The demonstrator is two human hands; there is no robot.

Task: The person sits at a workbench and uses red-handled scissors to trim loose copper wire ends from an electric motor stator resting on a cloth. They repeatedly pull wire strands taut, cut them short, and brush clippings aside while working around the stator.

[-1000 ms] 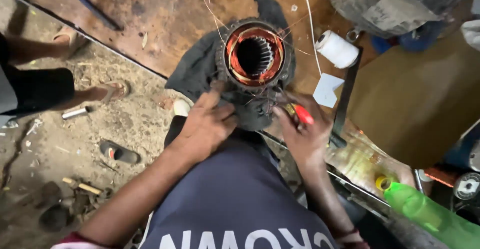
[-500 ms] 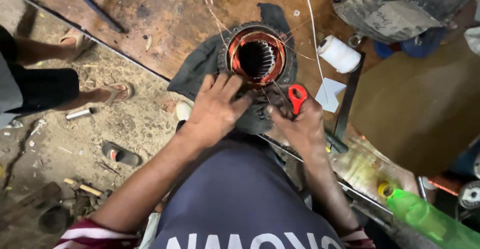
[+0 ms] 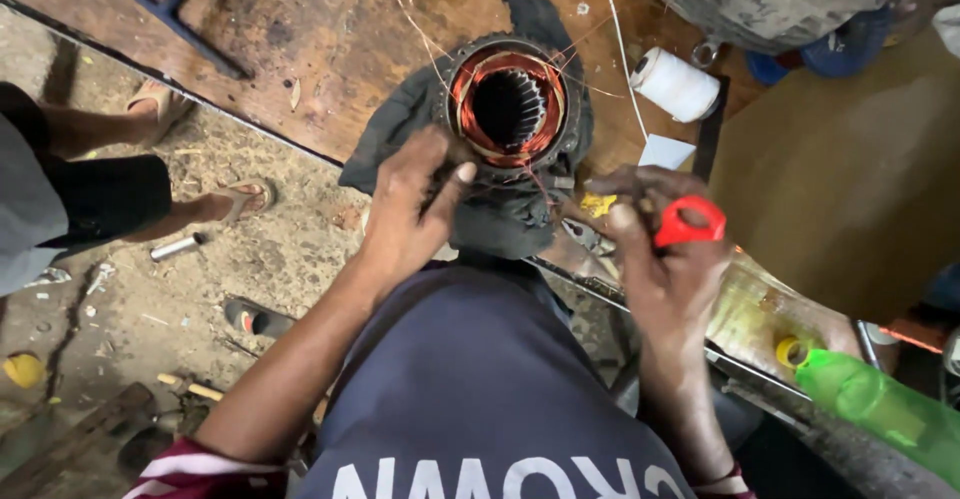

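Rough brown wood makes up the worktop [image 3: 300,49], scuffed and stained, with a dirt floor [image 3: 200,289] dropping away below its near edge.

On that worktop, the left hand [image 3: 415,209] presses against the near rim of an electric motor stator [image 3: 508,109]; its fingers [image 3: 440,154] curl over the toothed edge and the thumb points toward the copper windings, gripping the stator's side. The stator stands on end, its open bore facing up, ringed by orange-red copper coils. Thin loose wires spray out from it past the fingertips. Under and around the stator lies a dark cloth [image 3: 500,219], bunched between the two hands.

Just to the right of those fingers, the right hand [image 3: 665,259] is clenched around red-handled scissors [image 3: 690,221]; one red loop shows above the knuckles, and the blades are hidden, so I cannot tell whether they are apart. A small yellow scrap [image 3: 598,204] sits at its fingertips, close to the stator's base.

Beyond the right hand's fingers, farther up the worktop, a white roll of tape or string [image 3: 675,84] lies on its side, and a white paper slip [image 3: 665,151] rests between it and the hand. Behind the wrist, a green plastic bottle [image 3: 880,404] with a yellow cap lies tilted.

Well left of the left hand, another person's sandalled feet [image 3: 235,199] stand on the floor, near a small metal tube [image 3: 175,249].
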